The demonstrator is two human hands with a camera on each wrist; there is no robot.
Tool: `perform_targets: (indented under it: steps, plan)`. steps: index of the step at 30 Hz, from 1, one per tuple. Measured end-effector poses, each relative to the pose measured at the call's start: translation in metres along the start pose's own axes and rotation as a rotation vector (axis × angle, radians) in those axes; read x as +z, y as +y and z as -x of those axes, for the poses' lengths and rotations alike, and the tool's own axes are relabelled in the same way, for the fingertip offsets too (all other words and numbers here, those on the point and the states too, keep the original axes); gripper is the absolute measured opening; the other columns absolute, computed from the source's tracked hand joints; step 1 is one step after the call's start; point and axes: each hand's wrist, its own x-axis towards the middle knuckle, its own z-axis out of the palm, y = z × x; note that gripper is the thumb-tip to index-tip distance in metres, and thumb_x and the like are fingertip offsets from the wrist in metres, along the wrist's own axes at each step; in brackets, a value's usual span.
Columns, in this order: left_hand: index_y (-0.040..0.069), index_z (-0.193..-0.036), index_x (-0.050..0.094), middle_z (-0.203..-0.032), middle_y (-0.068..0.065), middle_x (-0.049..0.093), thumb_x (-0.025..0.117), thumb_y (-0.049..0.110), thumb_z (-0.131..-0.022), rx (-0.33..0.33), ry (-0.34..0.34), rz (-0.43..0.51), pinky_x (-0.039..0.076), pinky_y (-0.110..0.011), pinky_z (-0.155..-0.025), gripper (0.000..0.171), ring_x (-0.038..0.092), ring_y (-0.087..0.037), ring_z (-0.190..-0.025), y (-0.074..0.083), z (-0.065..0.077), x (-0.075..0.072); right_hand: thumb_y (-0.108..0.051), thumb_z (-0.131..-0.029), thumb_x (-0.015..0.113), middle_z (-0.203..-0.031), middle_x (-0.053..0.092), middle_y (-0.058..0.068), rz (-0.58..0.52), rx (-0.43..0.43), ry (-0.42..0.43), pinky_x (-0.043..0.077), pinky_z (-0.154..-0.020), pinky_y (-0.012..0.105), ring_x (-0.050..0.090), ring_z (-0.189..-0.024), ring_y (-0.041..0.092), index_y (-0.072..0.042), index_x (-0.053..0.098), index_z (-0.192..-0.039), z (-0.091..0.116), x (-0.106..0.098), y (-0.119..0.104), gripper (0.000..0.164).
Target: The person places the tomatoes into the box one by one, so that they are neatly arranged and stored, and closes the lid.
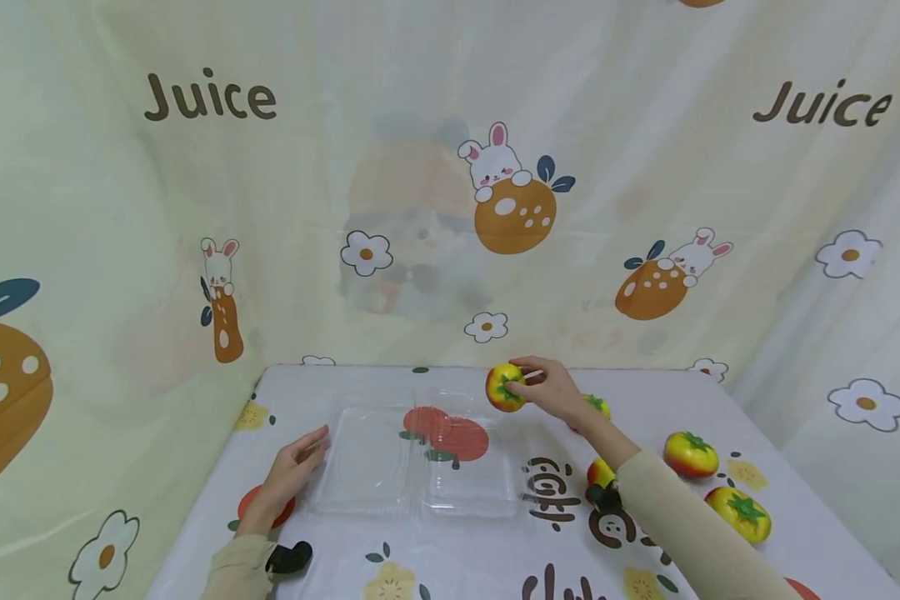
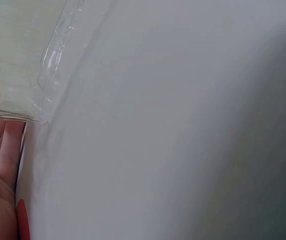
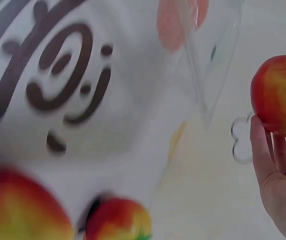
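My right hand (image 1: 553,390) pinches a yellow-red persimmon (image 1: 501,402) with a green leafy top. It holds the fruit above the back right part of a clear plastic clamshell box (image 1: 468,506). The right wrist view shows the fingers against the underside of that persimmon (image 3: 277,95). The box lies opened flat, its two halves side by side. My left hand (image 1: 291,471) is at the box's left edge with loosely bent fingers. In the left wrist view, the fingertips of the left hand (image 2: 0,170) meet the clear plastic wall (image 2: 18,60) and partly pass behind it.
To the right lie more persimmons: one (image 1: 692,455) and another (image 1: 738,514) near the table's right side. Two others, one at the back (image 1: 597,405) and one nearer (image 1: 600,473), are partly hidden by my right arm. A printed cloth (image 1: 420,550) covers the table; a curtain (image 1: 307,192) hangs behind.
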Motion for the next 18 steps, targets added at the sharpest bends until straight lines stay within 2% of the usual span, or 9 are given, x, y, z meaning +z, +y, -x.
perform_targets:
  steps: [5,11,18]
  plan:
    - [0.002,-0.146,0.046,-0.152,-0.015,0.042,0.057,0.014,-0.101,0.0,0.01,-0.006,0.039,-0.045,-0.109,0.048,0.042,-0.033,-0.137,-0.001,-0.002,0.001,-0.02,-0.086,0.076,-0.118,0.063,0.015,-0.066,-0.011,-0.05,0.057,-0.08,0.037,0.062,-0.097,0.029,-0.005,0.065,-0.122,-0.006,0.035,-0.004,0.041]
    - [0.002,-0.144,0.048,-0.15,-0.014,0.044,0.058,0.014,-0.1,0.011,0.02,-0.003,0.044,-0.032,-0.103,0.047,0.045,-0.033,-0.135,-0.002,-0.002,0.001,-0.016,-0.082,0.079,-0.114,0.064,0.014,-0.125,-0.012,-0.075,0.057,-0.08,0.036,0.063,-0.093,0.026,-0.004,0.063,-0.115,-0.012,0.067,-0.004,0.039]
    - [0.003,-0.144,0.049,-0.15,-0.014,0.045,0.059,0.015,-0.1,0.004,0.033,-0.017,0.046,-0.034,-0.102,0.047,0.046,-0.034,-0.134,0.001,0.002,0.002,-0.012,-0.082,0.079,-0.107,0.065,0.012,-0.063,0.005,-0.054,0.057,-0.079,0.036,0.063,-0.088,0.023,-0.006,0.062,-0.111,-0.017,0.087,0.003,0.034]
